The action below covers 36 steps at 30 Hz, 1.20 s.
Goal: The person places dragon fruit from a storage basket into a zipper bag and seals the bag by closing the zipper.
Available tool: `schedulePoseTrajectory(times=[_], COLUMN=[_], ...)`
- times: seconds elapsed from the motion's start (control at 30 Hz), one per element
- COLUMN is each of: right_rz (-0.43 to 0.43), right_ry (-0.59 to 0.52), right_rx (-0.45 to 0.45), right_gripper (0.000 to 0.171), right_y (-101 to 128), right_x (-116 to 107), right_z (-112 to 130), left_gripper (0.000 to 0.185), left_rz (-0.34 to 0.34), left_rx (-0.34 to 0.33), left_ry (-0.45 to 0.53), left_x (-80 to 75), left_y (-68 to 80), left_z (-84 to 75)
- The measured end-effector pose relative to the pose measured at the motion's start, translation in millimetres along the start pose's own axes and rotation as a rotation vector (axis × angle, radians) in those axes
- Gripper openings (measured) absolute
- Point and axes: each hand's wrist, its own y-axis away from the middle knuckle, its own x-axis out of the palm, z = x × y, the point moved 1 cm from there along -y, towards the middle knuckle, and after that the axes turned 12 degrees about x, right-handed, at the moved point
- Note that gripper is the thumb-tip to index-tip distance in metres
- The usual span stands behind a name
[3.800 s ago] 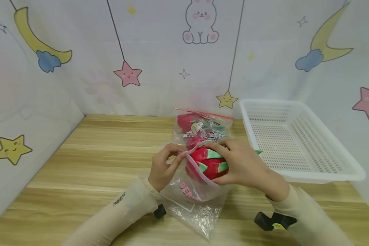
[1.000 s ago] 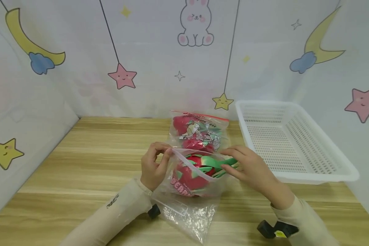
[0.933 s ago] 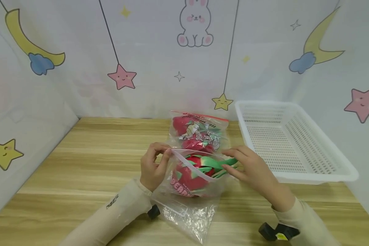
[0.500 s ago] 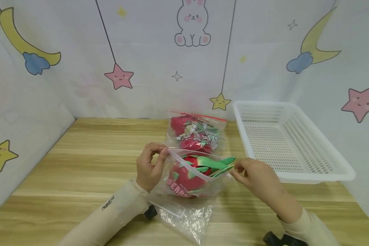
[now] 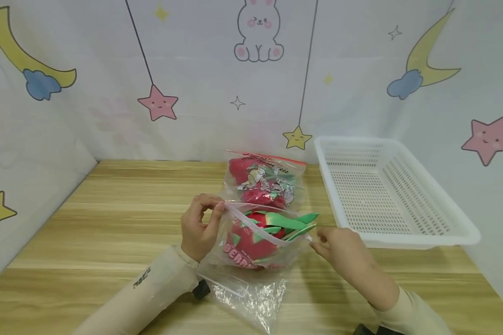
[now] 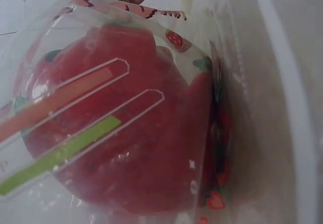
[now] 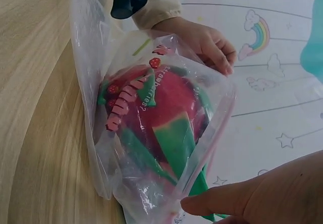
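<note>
A clear zip bag (image 5: 251, 256) with pink lettering stands open-mouthed at the middle of the table in the head view. Inside sits a red toy dragon fruit (image 5: 251, 239), its green leaves (image 5: 295, 222) poking out past the right side of the mouth. My left hand (image 5: 200, 228) pinches the left corner of the bag's opening between thumb and forefinger. At the opposite end, my right hand (image 5: 339, 249) pinches the right corner of the zip edge, just below the leaf tips. The right wrist view shows its thumb (image 7: 217, 203) on that edge, close to the leaves.
Behind the bag lies another zip bag (image 5: 264, 179) with a red zip and red fruit inside. A white slotted basket (image 5: 402, 239) stands at the right. Flat clear plastic (image 5: 255, 295) lies in front on the wooden table (image 5: 121, 200). A printed curtain (image 5: 209, 60) closes off the back.
Earlier my right hand held the dragon fruit at the bag's mouth; now the fruit is inside. That hand has moved from the leaves to the bag's right corner. My left hand keeps its pinch.
</note>
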Motion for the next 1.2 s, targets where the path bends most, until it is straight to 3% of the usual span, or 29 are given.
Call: schedulePoseTrajectory(times=[0.2,0.5,0.73,0.87,1.2], right_rz=[0.069,0.106,0.067,0.068,0.019], right_ry=[0.010,0.021,0.007,0.009,0.033], right_rx=[0.029,0.046,0.039,0.046,0.014], right_gripper=[0.021,0.018,0.005,0.007,0.012], right_y=[-3.0,-6.5,-7.4,-7.4,-9.3], right_x=[2.7,11.1,12.9,14.0,23.0], right_z=[-1.6,-2.6,-2.3,-1.3,-1.8], left_gripper=[0.037,0.037,0.037,0.037,0.034], left_rz=[0.008,0.014,0.016,0.015,0.020], left_rx=[0.009,0.018,-0.007,-0.035,0.003], left_ry=[-0.017,-0.025,-0.025,-0.023,-0.004], left_x=[-0.7,-0.8,-0.6,-1.2,-1.0], left_y=[-0.8,-1.9,-2.1,-2.2,-3.7], left_z=[-0.9,-2.2,-2.0,-3.3,-3.5])
